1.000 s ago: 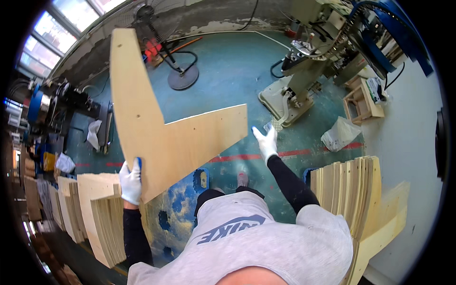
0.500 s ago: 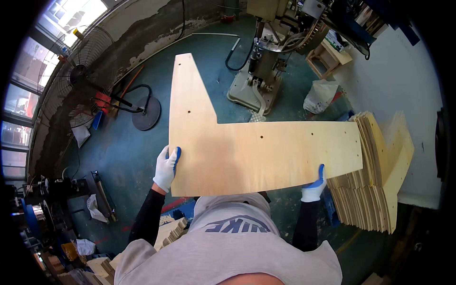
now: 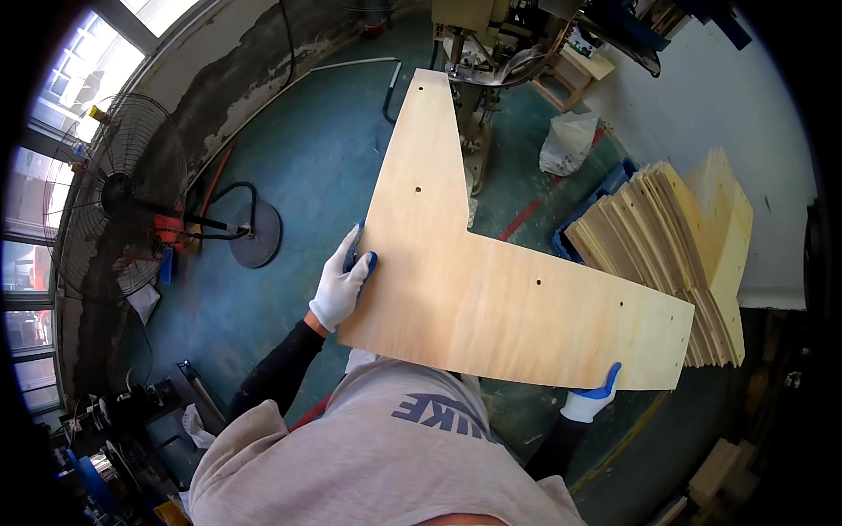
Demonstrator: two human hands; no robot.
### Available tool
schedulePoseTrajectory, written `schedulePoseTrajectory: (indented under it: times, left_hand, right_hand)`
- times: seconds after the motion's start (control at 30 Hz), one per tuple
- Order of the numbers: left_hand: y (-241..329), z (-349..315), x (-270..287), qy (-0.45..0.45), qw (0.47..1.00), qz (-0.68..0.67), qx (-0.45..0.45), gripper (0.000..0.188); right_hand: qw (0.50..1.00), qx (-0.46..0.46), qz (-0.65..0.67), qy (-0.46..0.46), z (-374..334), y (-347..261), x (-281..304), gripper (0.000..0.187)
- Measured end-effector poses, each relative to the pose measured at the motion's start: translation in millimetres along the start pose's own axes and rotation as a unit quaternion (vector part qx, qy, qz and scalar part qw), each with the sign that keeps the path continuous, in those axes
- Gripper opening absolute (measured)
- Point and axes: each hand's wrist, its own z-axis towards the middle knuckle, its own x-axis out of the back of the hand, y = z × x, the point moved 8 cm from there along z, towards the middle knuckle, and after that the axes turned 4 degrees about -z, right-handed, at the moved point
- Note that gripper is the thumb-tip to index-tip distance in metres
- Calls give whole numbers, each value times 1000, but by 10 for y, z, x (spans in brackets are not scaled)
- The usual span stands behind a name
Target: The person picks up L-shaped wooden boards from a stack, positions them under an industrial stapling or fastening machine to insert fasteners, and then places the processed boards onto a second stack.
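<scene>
A large L-shaped plywood panel (image 3: 438,280) with several small drilled holes is held out in front of my body. My left hand (image 3: 343,279), in a white glove with blue palm and fingertips, grips its left edge with the thumb on top. At the lower edge near the right end, my right hand (image 3: 595,394), gloved the same way, clasps the panel with its thumb on the upper face. The other fingers of the right hand are hidden underneath. To the right, a stack of similar plywood panels (image 3: 653,232) leans on edge, close to the held panel's right end.
A machine (image 3: 474,131) stands ahead, partly behind the panel. On the left are a wire-caged fan (image 3: 118,193) and its round base (image 3: 256,241). A white sack (image 3: 568,142) and a blue pallet (image 3: 570,241) sit at right. Wood blocks (image 3: 715,469) lie at lower right.
The panel has turned clockwise, its right end dropping lower and its narrow arm shifting right. Both hands have moved with it, still gripping. The view has also turned a little.
</scene>
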Motion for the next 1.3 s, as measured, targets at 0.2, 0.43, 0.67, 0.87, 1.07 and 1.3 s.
schedulePoseTrajectory:
  times: [0.2, 0.43, 0.67, 0.87, 1.07, 1.3]
  left_hand:
    - [47, 26, -45, -9, 999, -40, -2, 60]
    - [231, 263, -368, -37, 978, 207, -8, 60]
    - [231, 349, -456, -51, 960, 272, -30, 60]
    - [246, 372, -471, -48, 971, 234, -9, 58]
    - [252, 444, -470, -39, 978, 204, -3, 58]
    - [194, 408, -466, -33, 981, 191, 13, 56]
  right_hand:
    - [997, 51, -62, 13, -75, -79, -67, 57]
    - [987, 75, -141, 14, 91, -214, 207, 55]
    - [984, 35, -176, -18, 176, -292, 136, 53]
    - [993, 9, -108, 49, 175, -221, 205, 54]
    - [990, 45, -128, 33, 159, -199, 89, 56]
    - [984, 84, -157, 29, 174, -238, 21, 55]
